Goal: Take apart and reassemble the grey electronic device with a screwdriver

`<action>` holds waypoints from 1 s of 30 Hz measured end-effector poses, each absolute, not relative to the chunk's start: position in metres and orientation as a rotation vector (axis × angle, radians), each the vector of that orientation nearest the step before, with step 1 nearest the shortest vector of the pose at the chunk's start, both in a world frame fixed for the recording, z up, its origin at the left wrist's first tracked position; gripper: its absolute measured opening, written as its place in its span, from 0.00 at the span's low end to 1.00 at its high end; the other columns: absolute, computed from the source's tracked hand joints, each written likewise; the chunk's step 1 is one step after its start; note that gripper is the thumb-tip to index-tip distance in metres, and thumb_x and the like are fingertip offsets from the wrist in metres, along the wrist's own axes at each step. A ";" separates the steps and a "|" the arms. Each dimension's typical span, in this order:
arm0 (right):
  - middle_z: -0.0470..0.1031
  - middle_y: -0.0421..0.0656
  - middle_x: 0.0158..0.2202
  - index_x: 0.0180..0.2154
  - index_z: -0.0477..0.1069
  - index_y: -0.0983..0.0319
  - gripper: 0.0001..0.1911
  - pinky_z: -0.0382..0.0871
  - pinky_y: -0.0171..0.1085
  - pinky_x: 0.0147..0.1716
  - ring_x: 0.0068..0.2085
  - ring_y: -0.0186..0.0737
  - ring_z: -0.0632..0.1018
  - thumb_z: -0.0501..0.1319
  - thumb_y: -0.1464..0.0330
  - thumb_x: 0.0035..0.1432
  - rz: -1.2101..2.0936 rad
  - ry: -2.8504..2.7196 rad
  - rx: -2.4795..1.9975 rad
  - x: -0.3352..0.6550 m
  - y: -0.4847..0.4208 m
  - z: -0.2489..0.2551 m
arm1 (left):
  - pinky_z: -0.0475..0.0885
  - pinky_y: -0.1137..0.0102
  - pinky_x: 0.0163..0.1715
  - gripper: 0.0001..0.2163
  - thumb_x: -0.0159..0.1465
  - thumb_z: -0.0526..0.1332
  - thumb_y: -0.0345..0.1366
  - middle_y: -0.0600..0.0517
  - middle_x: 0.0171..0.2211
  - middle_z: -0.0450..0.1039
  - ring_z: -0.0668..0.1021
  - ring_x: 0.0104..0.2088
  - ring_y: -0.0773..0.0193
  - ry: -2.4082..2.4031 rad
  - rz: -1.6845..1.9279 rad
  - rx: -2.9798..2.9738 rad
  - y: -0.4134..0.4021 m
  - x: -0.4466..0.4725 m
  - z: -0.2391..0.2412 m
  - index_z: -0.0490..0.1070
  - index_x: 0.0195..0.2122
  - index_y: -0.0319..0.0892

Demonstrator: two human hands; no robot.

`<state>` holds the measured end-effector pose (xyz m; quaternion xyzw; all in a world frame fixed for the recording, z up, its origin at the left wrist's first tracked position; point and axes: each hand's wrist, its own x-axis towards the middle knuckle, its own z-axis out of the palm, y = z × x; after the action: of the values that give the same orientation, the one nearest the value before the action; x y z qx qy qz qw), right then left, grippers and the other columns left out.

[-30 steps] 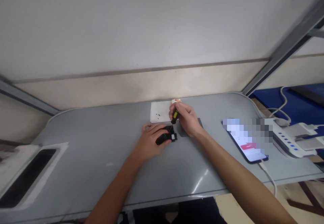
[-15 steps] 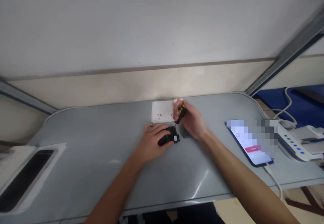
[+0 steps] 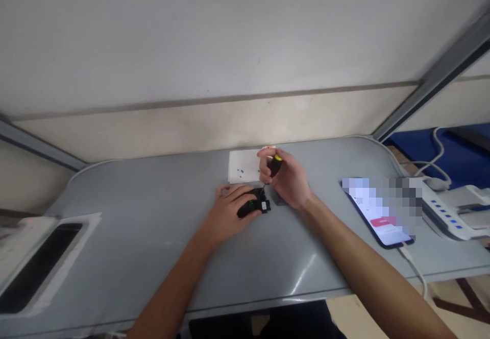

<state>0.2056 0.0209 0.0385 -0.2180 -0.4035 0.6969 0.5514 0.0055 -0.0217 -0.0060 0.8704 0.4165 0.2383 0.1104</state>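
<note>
My left hand (image 3: 230, 210) is closed around a small black device (image 3: 250, 208) and steadies it on the grey table. A small white label shows on the device's right part. In my right hand (image 3: 289, 178) is a screwdriver (image 3: 275, 165) with a black and yellow handle, held tilted. Its thin shaft points down to the device, at the gap by my left fingers; the exact contact of the tip is too small to see. Behind the device lies a white paper (image 3: 244, 165) with several tiny dark pieces, probably screws, on it. Partly hidden under my right hand is a dark flat object (image 3: 280, 199).
To the right lies a lit phone (image 3: 377, 214) with a white cable, beside a white charging station (image 3: 444, 214). At the left, a black phone-like slab (image 3: 40, 267) rests on white sheets. A wall (image 3: 172, 129) bounds the table's back.
My right fingers have shifted on the screwdriver handle, whose yellow end now shows at the top. The left hand still holds the device in place. The view has moved slightly.
</note>
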 end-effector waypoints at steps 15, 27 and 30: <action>0.56 0.33 0.24 0.37 0.67 0.56 0.20 0.53 0.35 0.25 0.24 0.32 0.56 0.61 0.46 0.66 1.603 -0.950 -0.525 0.206 0.024 0.034 | 0.61 0.51 0.62 0.08 0.69 0.68 0.43 0.49 0.56 0.79 0.78 0.58 0.51 1.214 0.704 2.585 -0.020 0.004 -0.007 0.78 0.47 0.50; 0.63 0.35 0.26 0.34 0.62 0.56 0.21 0.61 0.38 0.31 0.29 0.36 0.64 0.61 0.47 0.66 1.073 -1.241 -0.934 0.212 0.026 0.027 | 0.61 0.52 0.61 0.08 0.69 0.66 0.42 0.48 0.57 0.78 0.78 0.57 0.52 1.167 0.670 2.612 -0.020 0.002 -0.007 0.77 0.47 0.48; 0.67 0.40 0.32 0.40 0.71 0.56 0.21 0.65 0.39 0.35 0.34 0.38 0.68 0.53 0.47 0.71 1.080 -1.318 -0.911 0.213 0.025 0.027 | 0.61 0.52 0.62 0.08 0.70 0.66 0.42 0.48 0.58 0.78 0.78 0.58 0.52 1.172 0.653 2.595 -0.021 0.003 -0.007 0.76 0.47 0.48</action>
<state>0.2131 0.0249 0.0274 -0.3879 -0.5610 0.4597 0.5687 0.0028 -0.0214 -0.0068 0.8829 0.3987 0.2223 0.1101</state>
